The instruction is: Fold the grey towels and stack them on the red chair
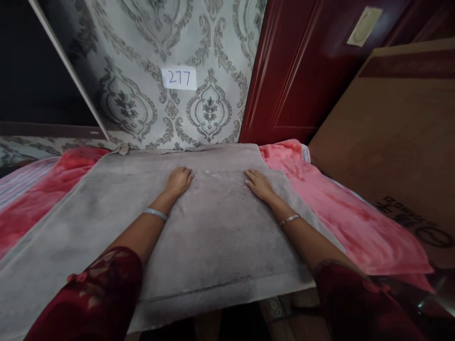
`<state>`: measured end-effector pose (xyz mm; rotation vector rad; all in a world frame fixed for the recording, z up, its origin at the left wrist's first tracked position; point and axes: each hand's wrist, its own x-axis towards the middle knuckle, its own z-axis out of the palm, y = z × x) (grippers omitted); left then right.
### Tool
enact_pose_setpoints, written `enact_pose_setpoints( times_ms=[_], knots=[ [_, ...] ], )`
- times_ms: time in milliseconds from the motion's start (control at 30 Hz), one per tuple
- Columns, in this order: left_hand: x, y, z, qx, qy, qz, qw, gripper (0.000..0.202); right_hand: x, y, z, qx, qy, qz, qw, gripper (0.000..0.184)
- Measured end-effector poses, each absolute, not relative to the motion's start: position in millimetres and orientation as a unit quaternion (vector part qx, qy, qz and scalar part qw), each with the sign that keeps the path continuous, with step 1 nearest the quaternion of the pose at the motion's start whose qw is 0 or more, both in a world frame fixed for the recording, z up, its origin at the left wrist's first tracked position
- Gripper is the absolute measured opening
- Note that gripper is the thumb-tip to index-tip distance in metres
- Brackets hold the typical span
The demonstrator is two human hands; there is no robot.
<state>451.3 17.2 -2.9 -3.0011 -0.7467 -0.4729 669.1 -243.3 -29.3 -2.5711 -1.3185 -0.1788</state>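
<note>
A large grey plush blanket (pixel 220 227) is spread in front of me, with a crease or layer edge running across it near its far side. My left hand (pixel 179 181) rests on the blanket just left of the middle, palm down, its fingers slightly bent and pointing inward. Across from it, my right hand (pixel 261 184) lies on the same blanket with its fingers stretched out along the crease. Both hands touch the cloth and neither visibly grips it. The undersides of the fingers are hidden.
Beneath the grey blanket, a pink-red plush cover (pixel 334 213) shows on both sides. Behind stand a patterned wall with a "277" paper label (pixel 179 77) and a dark red door panel (pixel 284 71). A big cardboard box (pixel 398 128) leans at right; a dark screen (pixel 42 80) hangs at left.
</note>
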Motion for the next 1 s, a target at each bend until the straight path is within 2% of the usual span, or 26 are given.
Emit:
enact_pose_setpoints(
  times_ms=[267,567,733,1000],
  knots=[
    [454.3,31.8,-13.3,-0.95,-0.252,-0.176,-0.056,0.04,700.4,-194.9,-42.6,-0.844,-0.491,-0.071,0.202,0.046],
    [462.3,27.6,-5.4,-0.942,-0.298,-0.133,-0.084,0.051,712.8,-185.8,-35.3,-0.881,-0.432,-0.085,0.173,0.036],
    [466.6,30.0,-8.1,-0.936,-0.31,-0.139,-0.086,0.059,714.8,-182.9,-35.5,-0.874,-0.435,-0.099,0.192,0.039],
    [471.5,28.7,5.5,-0.938,-0.329,-0.062,-0.087,0.052,730.6,-176.9,-39.6,-0.874,-0.44,-0.082,0.19,0.042]
  ],
)
